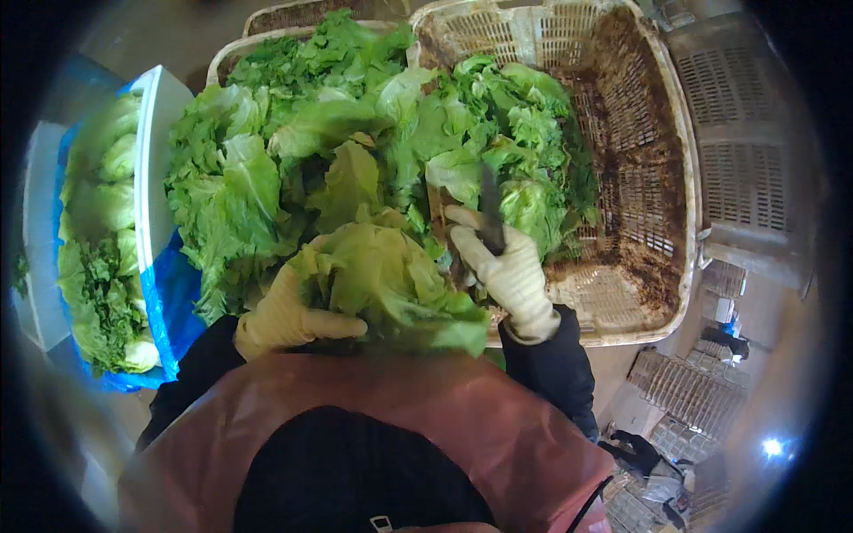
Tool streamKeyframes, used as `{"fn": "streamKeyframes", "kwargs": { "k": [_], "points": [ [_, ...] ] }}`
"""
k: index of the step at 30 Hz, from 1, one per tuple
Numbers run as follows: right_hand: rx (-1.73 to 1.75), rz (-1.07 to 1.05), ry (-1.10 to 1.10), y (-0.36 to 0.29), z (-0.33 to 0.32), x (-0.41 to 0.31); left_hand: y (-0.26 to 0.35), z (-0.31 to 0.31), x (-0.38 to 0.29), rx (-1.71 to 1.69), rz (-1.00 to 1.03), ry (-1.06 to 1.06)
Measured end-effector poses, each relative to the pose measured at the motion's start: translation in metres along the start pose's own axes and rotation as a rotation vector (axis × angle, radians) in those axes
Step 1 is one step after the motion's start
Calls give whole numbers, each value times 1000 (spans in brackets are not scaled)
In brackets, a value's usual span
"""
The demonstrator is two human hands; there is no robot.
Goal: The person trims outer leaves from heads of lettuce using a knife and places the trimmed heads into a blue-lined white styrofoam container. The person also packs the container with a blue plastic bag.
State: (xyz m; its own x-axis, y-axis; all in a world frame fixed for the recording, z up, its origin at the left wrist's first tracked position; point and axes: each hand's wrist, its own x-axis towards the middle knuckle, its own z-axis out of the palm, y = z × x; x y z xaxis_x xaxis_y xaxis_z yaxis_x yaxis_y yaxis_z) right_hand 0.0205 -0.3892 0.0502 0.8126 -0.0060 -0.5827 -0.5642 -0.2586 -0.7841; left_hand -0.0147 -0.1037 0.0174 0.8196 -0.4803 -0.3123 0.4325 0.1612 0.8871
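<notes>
My left hand [300, 313], in a pale glove, holds a head of lettuce [386, 273] against the front of my reddish apron [373, 373]. My right hand [503, 273], gloved as well, grips a dark-bladed knife [492, 206]; its blade points away from me, over the leaves, and its handle is mostly hidden by the fingers. Beyond both hands lies a large heap of loose green lettuce leaves [320, 120], which spreads into the plastic crate on the right.
A dirt-stained slatted plastic crate [690, 200] stands at the right. On the left, a white foam box [143, 186] with blue plastic lining holds lettuce heads [120, 206]. Grey crates [733, 153] stand farther right. Another person [643, 456] is at the lower right, in the distance.
</notes>
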Motion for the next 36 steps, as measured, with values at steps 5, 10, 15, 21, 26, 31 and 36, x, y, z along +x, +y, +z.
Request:
{"fn": "streamKeyframes", "kwargs": {
  "k": [5, 10, 15, 21, 26, 31, 36],
  "points": [
    [-399, -617, 26, -29, 33, -44, -14, -17, 2, 185, 98, 55],
    [-256, -395, 301, -56, 11, -35, 9, -23, 8, 247, -68, 51],
    [-278, -580, 29, -44, 12, -39, 14, -38, 9, 251, -3, -31],
    [283, -119, -382, -6, 53, -28, 24, -94, 30, 1396, 331, 227],
    [283, -154, -439, -4, 54, -29, 39, -73, 27, 827, 423, 762],
    [101, -214, -241, -52, 39, -22, -10, -21, 8, -303, 12, -313],
    [59, -590, 163, -72, 32, -14, -20, -19, 13, -286, 47, -7]
  ]
}}
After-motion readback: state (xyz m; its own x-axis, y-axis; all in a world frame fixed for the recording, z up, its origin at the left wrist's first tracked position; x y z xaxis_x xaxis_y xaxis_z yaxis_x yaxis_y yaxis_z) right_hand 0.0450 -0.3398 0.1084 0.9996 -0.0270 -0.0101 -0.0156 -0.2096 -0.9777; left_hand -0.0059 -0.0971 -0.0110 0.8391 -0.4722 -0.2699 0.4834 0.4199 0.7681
